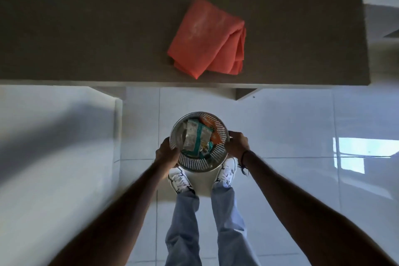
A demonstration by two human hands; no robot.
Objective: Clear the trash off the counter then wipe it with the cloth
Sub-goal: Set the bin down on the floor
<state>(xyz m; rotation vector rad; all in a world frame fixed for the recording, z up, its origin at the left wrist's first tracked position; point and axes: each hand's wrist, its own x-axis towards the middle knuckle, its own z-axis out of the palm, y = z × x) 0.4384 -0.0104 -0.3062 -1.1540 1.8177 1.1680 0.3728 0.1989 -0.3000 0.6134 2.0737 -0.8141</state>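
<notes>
Both hands, left (167, 153) and right (237, 144), grip the bin (195, 163) of illegible wrappers (195, 138).

A dark brown, matte-topped table (86, 28) is stretching across the view beyond the hands (167, 153), and a folded orange-red cloth (207, 39) is lying flat on it, just ahead of them and slightly to the right. Below the hands, a glossy white tiled floor (291, 125) is carrying two white sneakers (179, 180).
</notes>
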